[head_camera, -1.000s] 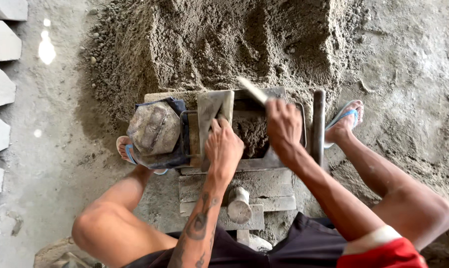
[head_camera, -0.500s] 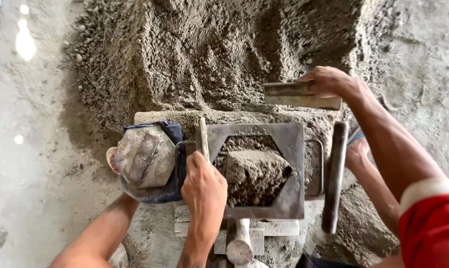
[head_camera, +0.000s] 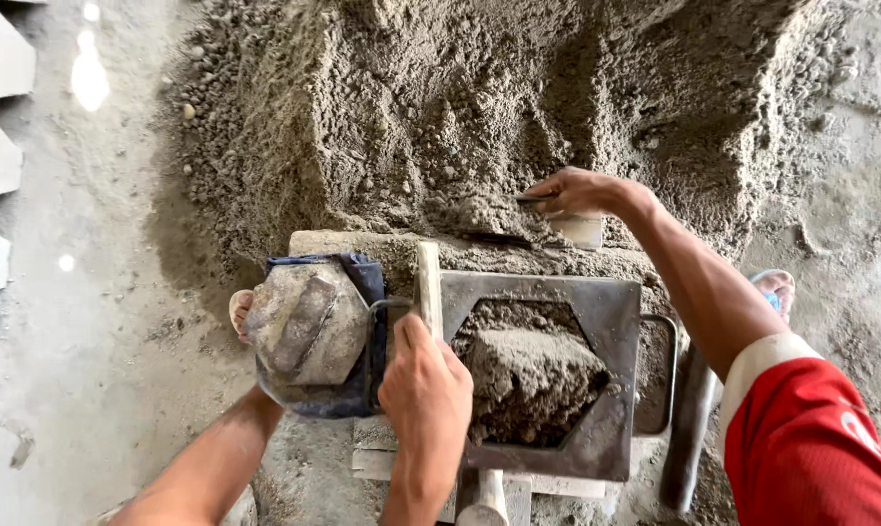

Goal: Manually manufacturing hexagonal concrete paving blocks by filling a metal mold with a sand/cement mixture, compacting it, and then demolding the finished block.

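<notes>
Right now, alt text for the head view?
A person's left hand grips the handle at the left edge of a metal mould with a hexagonal opening packed with damp sand mix, while the right hand holds a flat tool against the sand pile behind it.

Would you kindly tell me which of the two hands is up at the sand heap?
The right hand, with the red sleeve, is; the left hand rests by the metal mould.
</notes>
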